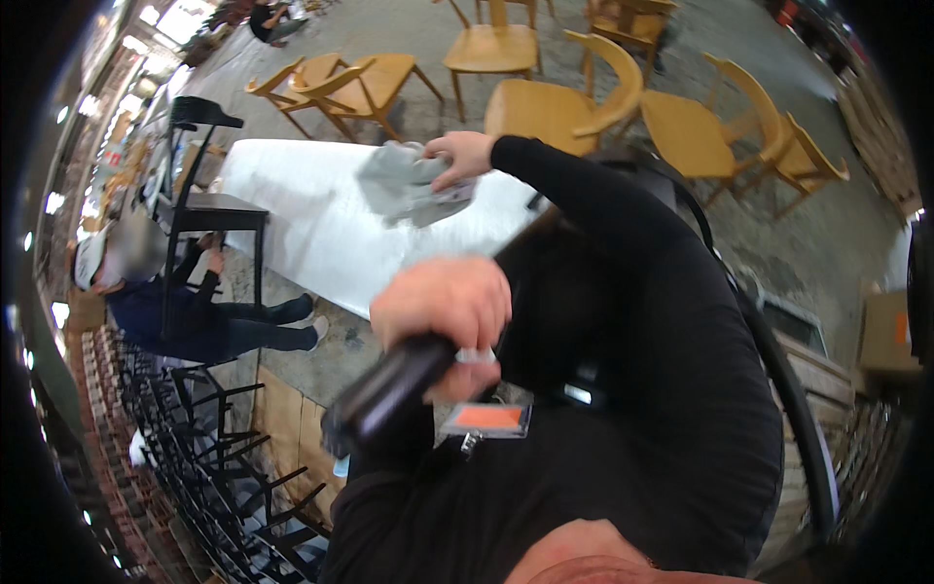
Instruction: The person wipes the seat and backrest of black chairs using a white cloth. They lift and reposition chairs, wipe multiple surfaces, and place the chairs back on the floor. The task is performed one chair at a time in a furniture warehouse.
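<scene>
My right hand (461,159) is closed on a crumpled pale grey cloth (404,185), held out over a table with a shiny white covering (292,195). Closer to my body, my left hand (443,307) wraps round a smooth, dark, rounded piece (389,389) that looks like part of a black chair. The hand and the piece are blurred, and the rest of that piece is hidden by my hand and sleeve. A dark curved rail (793,409) runs down the right beside my arm; I cannot tell whether it joins the held piece.
Light wooden chairs (545,112) stand beyond the table. At left, a seated person (195,311) handles a black chair (219,209). Black chair frames (224,457) are stacked at lower left. A cardboard box (887,331) and wooden slats (812,409) lie at right.
</scene>
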